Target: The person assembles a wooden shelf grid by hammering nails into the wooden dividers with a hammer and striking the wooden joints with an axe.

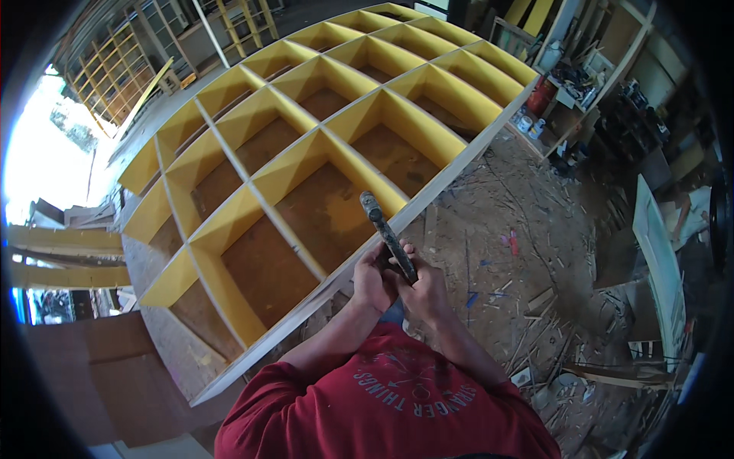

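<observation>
Bare fingers hold a dark hammer near yellow framework

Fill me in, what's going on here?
A person in a red top has a dark, hammer-like tool in front of them, its head end pointing away. The right hand holds the handle; the left hand is close against it, its grip unclear. Just ahead is a large yellow grid frame. Scraps litter the floor to the right.
</observation>
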`<state>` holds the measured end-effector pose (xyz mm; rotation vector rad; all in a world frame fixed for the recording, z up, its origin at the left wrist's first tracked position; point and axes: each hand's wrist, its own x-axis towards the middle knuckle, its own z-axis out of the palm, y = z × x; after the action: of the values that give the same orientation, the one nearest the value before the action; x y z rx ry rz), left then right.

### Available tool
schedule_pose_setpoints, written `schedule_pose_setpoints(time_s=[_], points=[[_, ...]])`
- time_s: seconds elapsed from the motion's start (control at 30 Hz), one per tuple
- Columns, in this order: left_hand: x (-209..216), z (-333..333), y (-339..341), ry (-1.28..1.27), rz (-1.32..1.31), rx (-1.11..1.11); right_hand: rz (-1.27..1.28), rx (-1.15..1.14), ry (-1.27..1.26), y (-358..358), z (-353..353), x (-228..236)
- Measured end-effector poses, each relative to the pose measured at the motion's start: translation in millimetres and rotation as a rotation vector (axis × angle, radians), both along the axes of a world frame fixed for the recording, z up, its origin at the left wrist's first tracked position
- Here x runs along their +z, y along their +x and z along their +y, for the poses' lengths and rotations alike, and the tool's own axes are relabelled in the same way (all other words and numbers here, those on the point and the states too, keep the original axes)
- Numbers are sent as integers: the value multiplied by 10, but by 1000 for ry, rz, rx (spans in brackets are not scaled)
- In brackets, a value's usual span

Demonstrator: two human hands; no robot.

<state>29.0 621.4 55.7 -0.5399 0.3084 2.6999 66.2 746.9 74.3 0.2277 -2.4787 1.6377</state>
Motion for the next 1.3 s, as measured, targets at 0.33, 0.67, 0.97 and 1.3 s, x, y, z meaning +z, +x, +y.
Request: schedule_pose_setpoints(time_s=[0.33, 0.67, 0.97, 1.3], points=[[110, 1503, -1901, 106, 37, -240, -27, -291, 106, -1651, 1362, 224], [131, 2902, -3378, 151, 65, -305, -41, -437, 45, -3122, 2736, 218], [-5, 4671, -4691, 343, 233, -121, 64, -162, -69, -4625, 4656, 51], [283, 5963, -5842, -138, -19, 152, -398, 170, -618, -6267, 6221, 351]])
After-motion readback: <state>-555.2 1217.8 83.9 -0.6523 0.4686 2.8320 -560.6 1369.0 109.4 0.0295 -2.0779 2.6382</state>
